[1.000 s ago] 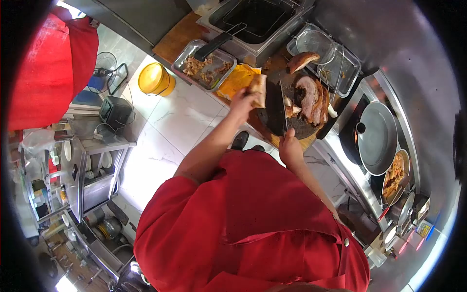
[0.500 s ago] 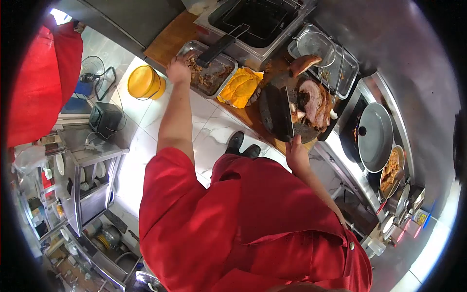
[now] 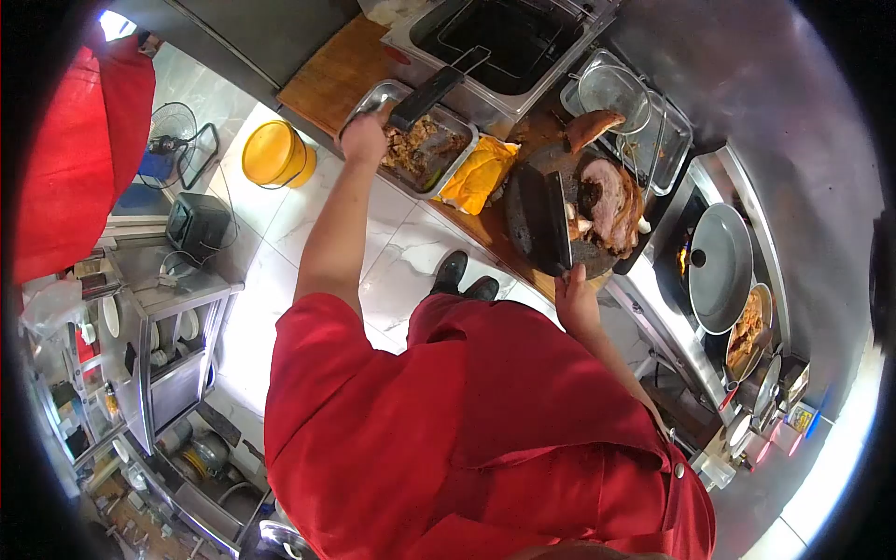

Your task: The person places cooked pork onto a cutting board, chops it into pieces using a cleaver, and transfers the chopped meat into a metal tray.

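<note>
My left hand (image 3: 365, 138) is closed at the left end of a metal tray (image 3: 450, 179), its fingertips partly hidden at the rim. Chopped meat (image 3: 409, 146) lies in that tray. In my right hand (image 3: 577, 301) is the handle end of a cleaver (image 3: 564, 224), its broad dark blade standing edge-down over a round chopping board (image 3: 528, 210). Right of the blade, a slab of roasted pork (image 3: 611, 205) rests on the board with pale pieces beside it. A browned chunk of meat (image 3: 592, 128) sits at the board's far edge.
A fryer (image 3: 523, 98) stands behind the tray, its basket's black handle (image 3: 425, 98) reaching over the tray. Yellow wrapping (image 3: 481, 175) lies between tray and board. At right, a grey pan (image 3: 721, 266) sits near a burner flame. A yellow bucket (image 3: 271, 154) stands on the floor.
My left hand has moved slightly right, and its fingers look more curled. The tray and yellow wrapping have shifted a little right. The chopped meat shows more fully. The cleaver stays over the board.
</note>
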Demonstrator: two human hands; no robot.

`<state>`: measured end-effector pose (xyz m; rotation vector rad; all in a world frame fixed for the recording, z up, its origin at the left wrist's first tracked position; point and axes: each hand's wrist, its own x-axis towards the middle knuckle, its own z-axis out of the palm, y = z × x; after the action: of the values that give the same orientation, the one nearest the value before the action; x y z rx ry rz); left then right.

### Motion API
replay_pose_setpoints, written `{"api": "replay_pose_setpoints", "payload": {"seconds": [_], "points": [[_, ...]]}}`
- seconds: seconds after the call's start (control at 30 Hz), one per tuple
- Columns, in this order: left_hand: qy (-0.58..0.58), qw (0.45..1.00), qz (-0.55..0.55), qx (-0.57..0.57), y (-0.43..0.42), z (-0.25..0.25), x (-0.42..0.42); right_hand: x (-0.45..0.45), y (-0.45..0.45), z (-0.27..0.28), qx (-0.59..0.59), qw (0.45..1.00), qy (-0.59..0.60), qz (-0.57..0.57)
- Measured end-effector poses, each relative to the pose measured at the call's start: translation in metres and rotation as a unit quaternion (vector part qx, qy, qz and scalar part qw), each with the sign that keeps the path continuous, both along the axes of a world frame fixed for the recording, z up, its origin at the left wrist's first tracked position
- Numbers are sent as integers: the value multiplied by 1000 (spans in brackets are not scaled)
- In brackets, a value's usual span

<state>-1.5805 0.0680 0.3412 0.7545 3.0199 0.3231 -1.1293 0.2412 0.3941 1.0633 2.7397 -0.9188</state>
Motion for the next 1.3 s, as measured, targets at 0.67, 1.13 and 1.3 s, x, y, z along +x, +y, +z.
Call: {"api": "replay_pose_setpoints", "payload": {"seconds": [0.67,1.13,1.3], "points": [[181,976,72,97,-28,-17,-27,13,-1,4,-35,995,57,-80],[108,804,-571,129,169,64,257,39,36,52,-164,923,228,-263],[-50,844,-533,-23,188,54,251,43,35,22,-118,940,239,-215]]}}
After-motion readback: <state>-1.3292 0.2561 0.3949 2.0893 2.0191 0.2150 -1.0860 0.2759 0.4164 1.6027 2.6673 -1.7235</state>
